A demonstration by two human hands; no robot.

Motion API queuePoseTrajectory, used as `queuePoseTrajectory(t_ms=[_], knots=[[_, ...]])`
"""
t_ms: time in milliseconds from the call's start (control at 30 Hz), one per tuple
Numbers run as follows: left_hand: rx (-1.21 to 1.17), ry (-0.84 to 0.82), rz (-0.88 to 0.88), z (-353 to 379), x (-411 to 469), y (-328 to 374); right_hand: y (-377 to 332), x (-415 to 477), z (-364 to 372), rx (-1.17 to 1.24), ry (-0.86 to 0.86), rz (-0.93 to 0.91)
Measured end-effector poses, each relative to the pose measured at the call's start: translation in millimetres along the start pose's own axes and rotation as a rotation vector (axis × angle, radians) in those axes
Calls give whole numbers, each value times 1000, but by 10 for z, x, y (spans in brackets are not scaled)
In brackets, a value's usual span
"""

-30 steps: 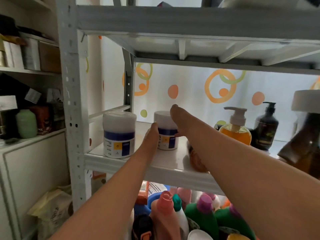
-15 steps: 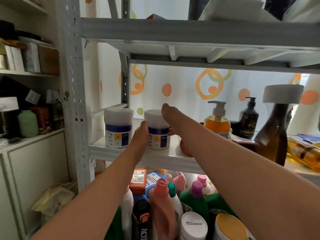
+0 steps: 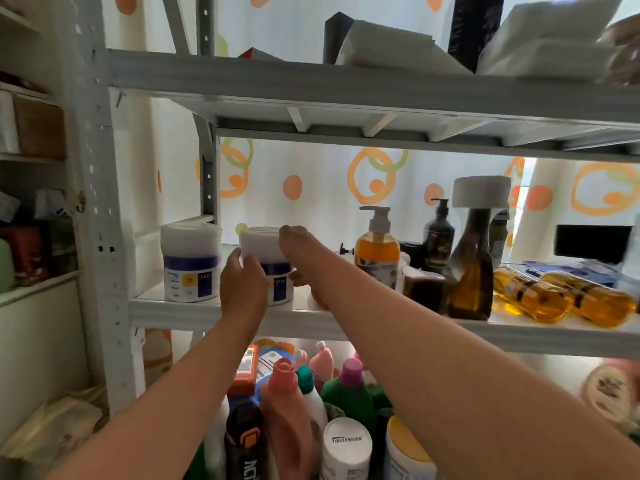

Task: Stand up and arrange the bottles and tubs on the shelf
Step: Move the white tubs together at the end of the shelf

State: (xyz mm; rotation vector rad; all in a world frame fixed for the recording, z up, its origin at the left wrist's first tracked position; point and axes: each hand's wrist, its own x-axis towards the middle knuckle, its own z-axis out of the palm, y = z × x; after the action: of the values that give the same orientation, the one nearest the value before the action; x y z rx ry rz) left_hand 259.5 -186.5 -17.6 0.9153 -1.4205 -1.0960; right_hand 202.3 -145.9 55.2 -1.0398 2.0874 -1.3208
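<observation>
Head camera faces the shelf (image 3: 221,311) closely, looking slightly upward.

White metal shelf (image 3: 194,315) carries two upright white tubs with blue bands, one at the left end (image 3: 191,263), one just beside it (image 3: 268,268). Further right stand an orange pump bottle (image 3: 377,258), a dark pump bottle (image 3: 440,237) and a tall amber bottle (image 3: 471,271); two amber bottles lie flat (image 3: 530,294) (image 3: 588,303).

White shelf (image 3: 214,311), orange-ringed curtain (image 3: 311,181)

Two white tubs (image 3: 191,261) carry blue bands and yellow label patches; the pump bottle (image 3: 377,258) is orange, another bottle (image 3: 439,233) black, and two lying bottles (image 3: 530,294) amber with dark bands.
</observation>
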Motion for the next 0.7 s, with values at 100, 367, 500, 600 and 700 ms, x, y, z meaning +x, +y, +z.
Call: queuePoseTrajectory(t_ms=[100, 367, 500, 600, 700], knots=[[-22, 109, 220, 187, -174, 77, 95, -36, -173, 44, 49, -61], [-34, 17, 459, 712, -542, 384, 287, -174, -801, 6, 232, -335], [-36, 15, 494, 942, -684, 475, 495, -259, -1116, 14, 410, -459], [-37, 24, 474, 1082, -711, 510, 631, -244, -1294, -18, 473, -531], [-74, 66, 470, 1114, -593, 570, 726, -244, -1490, -18, 576, -593]])
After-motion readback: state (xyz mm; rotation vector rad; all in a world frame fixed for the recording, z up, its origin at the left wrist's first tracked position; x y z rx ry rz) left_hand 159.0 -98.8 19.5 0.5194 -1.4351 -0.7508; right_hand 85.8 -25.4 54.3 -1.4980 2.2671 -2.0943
